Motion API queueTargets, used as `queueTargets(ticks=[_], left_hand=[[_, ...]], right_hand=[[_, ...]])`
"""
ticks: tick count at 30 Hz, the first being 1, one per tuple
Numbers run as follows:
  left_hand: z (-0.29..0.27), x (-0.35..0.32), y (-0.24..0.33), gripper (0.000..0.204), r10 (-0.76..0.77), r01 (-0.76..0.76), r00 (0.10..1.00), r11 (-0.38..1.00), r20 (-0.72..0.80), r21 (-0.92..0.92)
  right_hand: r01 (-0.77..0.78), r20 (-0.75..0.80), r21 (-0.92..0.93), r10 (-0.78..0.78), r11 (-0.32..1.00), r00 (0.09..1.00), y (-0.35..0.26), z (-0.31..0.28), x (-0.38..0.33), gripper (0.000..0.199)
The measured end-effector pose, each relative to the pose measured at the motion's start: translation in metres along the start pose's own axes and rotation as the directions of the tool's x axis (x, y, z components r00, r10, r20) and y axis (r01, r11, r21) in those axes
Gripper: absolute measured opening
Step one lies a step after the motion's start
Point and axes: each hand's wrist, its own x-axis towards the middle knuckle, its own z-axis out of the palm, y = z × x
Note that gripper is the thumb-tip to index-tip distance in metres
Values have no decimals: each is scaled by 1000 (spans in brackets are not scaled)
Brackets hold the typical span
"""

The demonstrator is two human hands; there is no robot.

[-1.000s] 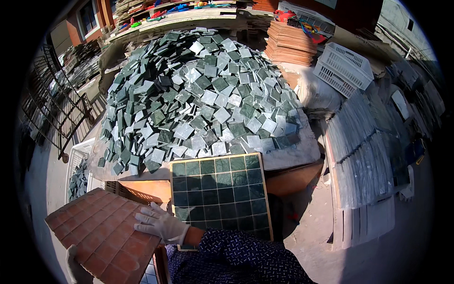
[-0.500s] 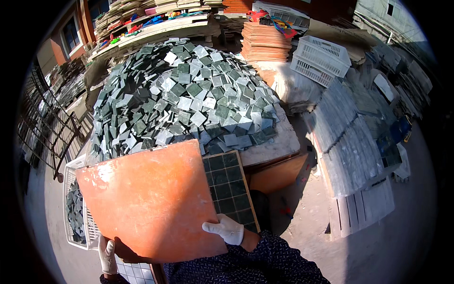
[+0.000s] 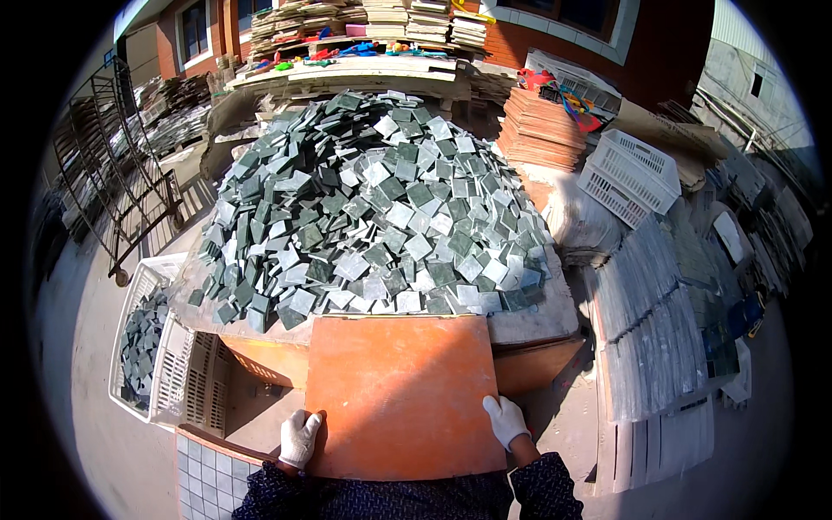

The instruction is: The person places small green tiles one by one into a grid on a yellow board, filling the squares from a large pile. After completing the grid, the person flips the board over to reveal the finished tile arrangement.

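Observation:
A flat orange board [image 3: 399, 390] lies level in front of me, its far edge at the front of a table [image 3: 555, 299]. My left hand [image 3: 297, 438], in a white glove, is closed on the board's left edge near the lower corner, thumb on top. On the opposite edge, my right hand [image 3: 505, 422], also gloved, is closed with its fingers partly hidden. A big heap of square green-grey stone tiles [image 3: 390, 208] covers the table just beyond the board. Whatever is under the board is hidden.
On the left, a white plastic crate [image 3: 178, 373] holds more tiles, with a gridded tile panel [image 3: 204, 477] nearer me. Plastic-wrapped stacks [image 3: 641, 295] stand at right. Behind are orange boards [image 3: 542, 130], white crates [image 3: 637, 169] and a metal rack [image 3: 113, 165].
The orange board has swung from the left to straight ahead and turned square to me. The framed tile grid beside it is now out of sight. Both hands have moved to opposite side edges.

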Motion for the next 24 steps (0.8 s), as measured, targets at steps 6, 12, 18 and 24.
queueTargets(ticks=[6, 12, 18, 24], left_hand=[[2, 27, 2, 36, 181, -161, 983, 916, -19, 366], [-7, 52, 7, 42, 23, 74, 973, 911, 231, -405], [25, 84, -31, 31, -134, 331, 912, 797, 388, -504], [20, 71, -19, 37, -147, 306, 938, 778, 315, -549]], right_hand=[[12, 149, -457, 63, 890, 987, -29, -17, 23, 64], [107, -22, -182, -113, 977, 993, -6, -2, 59, 49], [-17, 79, 453, -21, 891, 997, 6, 12, 77, 48], [-74, 155, 568, -18, 820, 988, 8, 13, 79, 49]])
